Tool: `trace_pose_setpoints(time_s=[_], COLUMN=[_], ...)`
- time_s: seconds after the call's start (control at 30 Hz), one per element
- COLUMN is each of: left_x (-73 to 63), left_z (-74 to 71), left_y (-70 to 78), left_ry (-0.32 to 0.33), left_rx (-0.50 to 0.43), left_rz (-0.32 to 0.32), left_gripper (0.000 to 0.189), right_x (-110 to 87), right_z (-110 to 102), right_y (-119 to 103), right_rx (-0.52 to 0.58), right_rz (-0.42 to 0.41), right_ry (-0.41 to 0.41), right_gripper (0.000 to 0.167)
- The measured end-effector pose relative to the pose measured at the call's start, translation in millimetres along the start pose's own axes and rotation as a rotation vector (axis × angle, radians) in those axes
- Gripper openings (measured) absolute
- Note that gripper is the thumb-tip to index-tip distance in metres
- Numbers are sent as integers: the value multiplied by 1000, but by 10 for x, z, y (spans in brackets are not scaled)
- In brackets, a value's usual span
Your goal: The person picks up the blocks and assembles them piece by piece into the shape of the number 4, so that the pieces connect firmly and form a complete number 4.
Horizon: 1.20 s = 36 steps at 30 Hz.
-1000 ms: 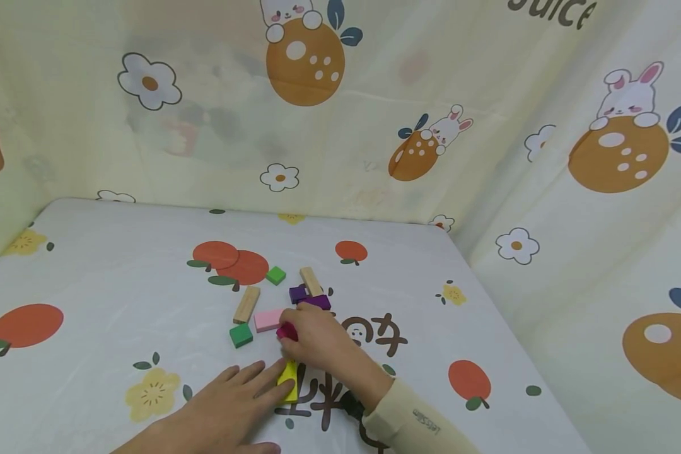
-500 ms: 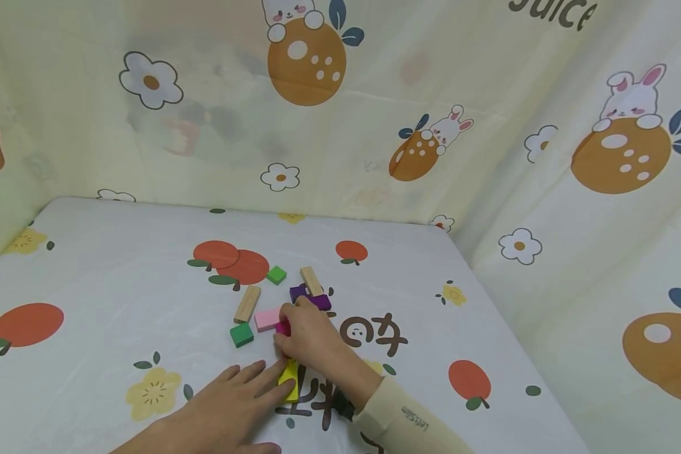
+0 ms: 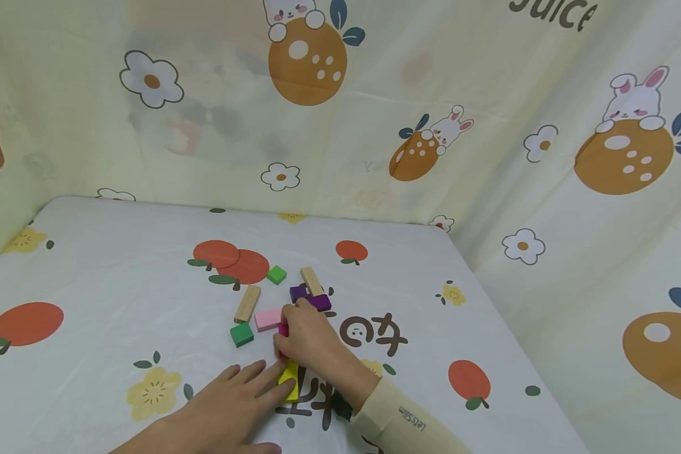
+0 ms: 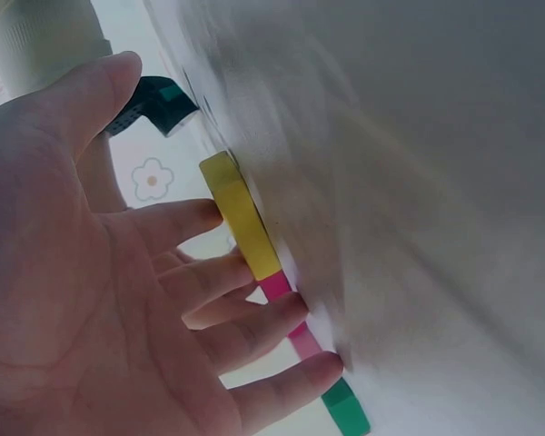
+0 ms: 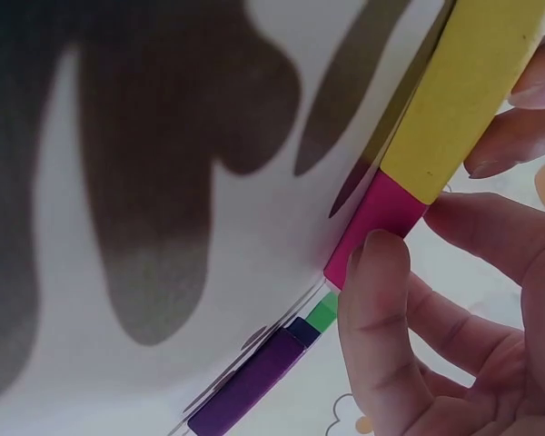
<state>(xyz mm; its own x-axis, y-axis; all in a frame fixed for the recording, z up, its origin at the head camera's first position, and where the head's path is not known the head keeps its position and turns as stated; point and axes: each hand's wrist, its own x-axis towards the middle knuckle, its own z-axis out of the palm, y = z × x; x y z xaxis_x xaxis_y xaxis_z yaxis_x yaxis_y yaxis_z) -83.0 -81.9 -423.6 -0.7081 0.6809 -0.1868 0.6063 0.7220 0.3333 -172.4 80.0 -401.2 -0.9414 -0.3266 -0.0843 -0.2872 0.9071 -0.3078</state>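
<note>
In the head view my left hand (image 3: pixel 227 403) lies with spread, nearly straight fingers beside a yellow block (image 3: pixel 289 381), its fingertips touching that block. My right hand (image 3: pixel 309 334) pinches a magenta block (image 5: pixel 377 218) between thumb and finger; the head view shows only a sliver of it. In the right wrist view the magenta block meets the yellow block's end. A pink block (image 3: pixel 267 319) lies just left of the right hand's fingertips, with a green block (image 3: pixel 241 335) at its left end.
Beyond the hands lie a wooden block (image 3: pixel 247 304), a light green block (image 3: pixel 276 275), a second wooden block (image 3: pixel 311 281), a small dark purple block (image 3: pixel 297 294) and a longer purple block (image 3: pixel 320 302). A printed white cloth (image 3: pixel 125 265) covers the table; patterned curtains (image 3: pixel 215 157) hang around it.
My right hand has shifted slightly left with the magenta block, toward the pink block, and its wrist has swung left. The left hand and yellow block have stayed in place.
</note>
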Motion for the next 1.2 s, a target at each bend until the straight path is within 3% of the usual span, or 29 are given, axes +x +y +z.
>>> trace_pose_setpoints(time_s=[0.27, 0.73, 1.03, 1.2], left_x=[11, 49, 37, 38], left_z=[-5, -5, 9, 12], left_y=[7, 8, 6, 5], left_ry=[-10, 2, 3, 38], left_rx=[-38, -5, -1, 35], left_rz=[-19, -15, -12, 5], left_gripper=[86, 85, 83, 85], right_x=[-2, -28, 6, 49], right_z=[-2, -20, -60, -109], right_y=[3, 23, 75, 148], right_rx=[6, -17, -36, -44], right_rz=[9, -3, 19, 13], right_ry=[-12, -1, 39, 98], right_gripper=[26, 25, 23, 22])
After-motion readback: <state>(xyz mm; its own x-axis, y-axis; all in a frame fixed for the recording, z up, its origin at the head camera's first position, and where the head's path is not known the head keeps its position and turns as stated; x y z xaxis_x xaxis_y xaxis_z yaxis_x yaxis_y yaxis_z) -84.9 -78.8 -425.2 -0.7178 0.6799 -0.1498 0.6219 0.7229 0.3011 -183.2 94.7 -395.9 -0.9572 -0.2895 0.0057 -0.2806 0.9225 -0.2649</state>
